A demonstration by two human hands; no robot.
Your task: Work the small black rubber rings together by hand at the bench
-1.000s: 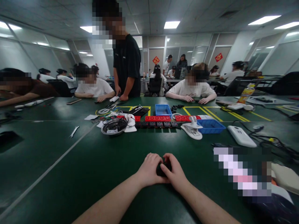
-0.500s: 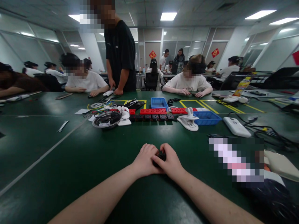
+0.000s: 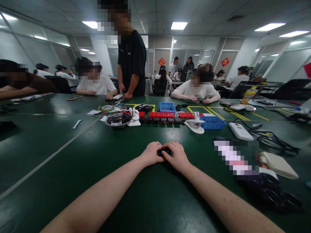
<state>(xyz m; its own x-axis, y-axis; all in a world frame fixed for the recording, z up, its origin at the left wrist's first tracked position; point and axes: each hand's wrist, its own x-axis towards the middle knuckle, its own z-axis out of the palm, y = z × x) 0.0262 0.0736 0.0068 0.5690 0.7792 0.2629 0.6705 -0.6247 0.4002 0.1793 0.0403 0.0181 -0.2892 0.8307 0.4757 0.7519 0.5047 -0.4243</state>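
Observation:
Both of my hands meet over the green table [image 3: 131, 191], closed around a small black object [image 3: 166, 150]. My left hand [image 3: 152, 153] grips it from the left, fingers curled over the far side. From the other side my right hand [image 3: 177, 156] wraps it, thumb laid across the near face. Most of the object is covered by my fingers, so its kind cannot be made out. Beyond the hands lie a row of red sockets [image 3: 162, 114], a row of black sockets [image 3: 161, 120] and a white clip stand [image 3: 195, 123].
Farther left are a metal bowl of cables [image 3: 116, 124] and a wrench [image 3: 76, 124]. Blue trays [image 3: 213, 123] stand beyond the hands. To the right lie a white box-shaped device [image 3: 241, 131], black cables [image 3: 274, 140] and a beige case [image 3: 279, 165]. Several people sit or stand across the table.
My hands, still around the black object, appear slightly farther forward, and the right fingers now reach more over its top. The camera view has shifted a little.

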